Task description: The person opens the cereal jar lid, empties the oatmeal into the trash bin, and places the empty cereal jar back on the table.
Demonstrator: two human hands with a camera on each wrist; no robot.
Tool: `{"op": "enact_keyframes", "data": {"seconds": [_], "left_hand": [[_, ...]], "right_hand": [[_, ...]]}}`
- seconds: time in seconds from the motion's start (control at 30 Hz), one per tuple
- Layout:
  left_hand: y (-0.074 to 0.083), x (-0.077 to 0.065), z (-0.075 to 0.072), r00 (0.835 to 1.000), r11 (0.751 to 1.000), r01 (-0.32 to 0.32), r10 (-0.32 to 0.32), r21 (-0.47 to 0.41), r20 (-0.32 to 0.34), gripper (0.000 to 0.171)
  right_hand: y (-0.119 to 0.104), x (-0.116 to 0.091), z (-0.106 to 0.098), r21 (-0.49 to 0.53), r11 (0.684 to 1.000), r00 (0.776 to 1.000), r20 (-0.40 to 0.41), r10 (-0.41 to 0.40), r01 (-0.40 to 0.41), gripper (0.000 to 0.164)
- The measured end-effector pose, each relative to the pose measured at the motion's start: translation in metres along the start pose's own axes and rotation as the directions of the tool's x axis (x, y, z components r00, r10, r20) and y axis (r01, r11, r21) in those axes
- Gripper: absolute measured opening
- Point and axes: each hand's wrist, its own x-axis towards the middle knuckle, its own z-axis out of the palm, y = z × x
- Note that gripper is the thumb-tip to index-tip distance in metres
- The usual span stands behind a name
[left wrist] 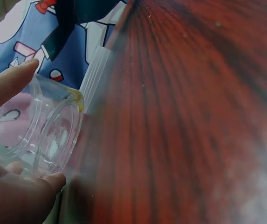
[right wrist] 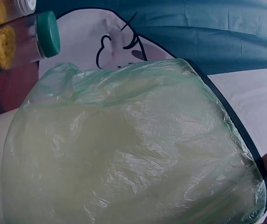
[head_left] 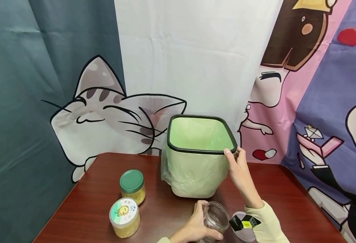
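Observation:
My left hand (head_left: 194, 222) holds a clear plastic jar (head_left: 216, 216), lidless, with thumb and fingers on opposite sides of it. In the left wrist view the jar (left wrist: 54, 126) looks empty apart from a yellow smear near one edge. A pale green trash bin (head_left: 199, 173) stands upright behind the jar, lined with a thin green plastic bag (right wrist: 124, 140) under a black rim ring (head_left: 196, 150). At the front right corner of that ring, my right hand (head_left: 240, 172) grips the edge, thumb on the near side.
Left of the bin stand a green-lidded jar (head_left: 132, 185) of yellow pieces and another yellow-filled jar (head_left: 124, 219) with a printed lid. A round translucent lid (head_left: 240, 216) lies under my right wrist. Behind the brown table (head_left: 83, 202) hangs a cartoon-printed curtain (head_left: 196, 60).

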Motion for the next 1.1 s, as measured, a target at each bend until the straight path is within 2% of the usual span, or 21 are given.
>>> {"op": "enact_keyframes", "data": {"seconds": [0.43, 0.6, 0.83, 1.1], "left_hand": [[0.0029, 0.0013, 0.0053, 1.0, 0.982, 0.014, -0.014, 0.187, 0.0, 0.092], [0.0029, 0.0025, 0.0074, 1.0, 0.978, 0.005, -0.003, 0.211, -0.008, 0.092], [0.0043, 0.0024, 0.0075, 0.999, 0.976, 0.033, -0.029, 0.216, -0.022, 0.094], [0.0047, 0.0055, 0.0059, 1.0, 0.955, -0.013, 0.02, 0.295, -0.021, 0.096]], "right_hand": [[0.0006, -0.0007, 0.0002, -0.007, 1.0, 1.0, -0.014, -0.02, 0.02, 0.052], [0.0006, -0.0005, -0.0009, 0.014, 1.0, 1.0, -0.002, -0.014, 0.014, 0.055], [0.0021, -0.0007, -0.0002, 0.022, 1.0, 1.0, 0.009, -0.002, 0.002, 0.057], [0.0023, -0.0002, 0.0001, 0.031, 0.999, 1.0, 0.001, -0.009, 0.009, 0.058]]}}
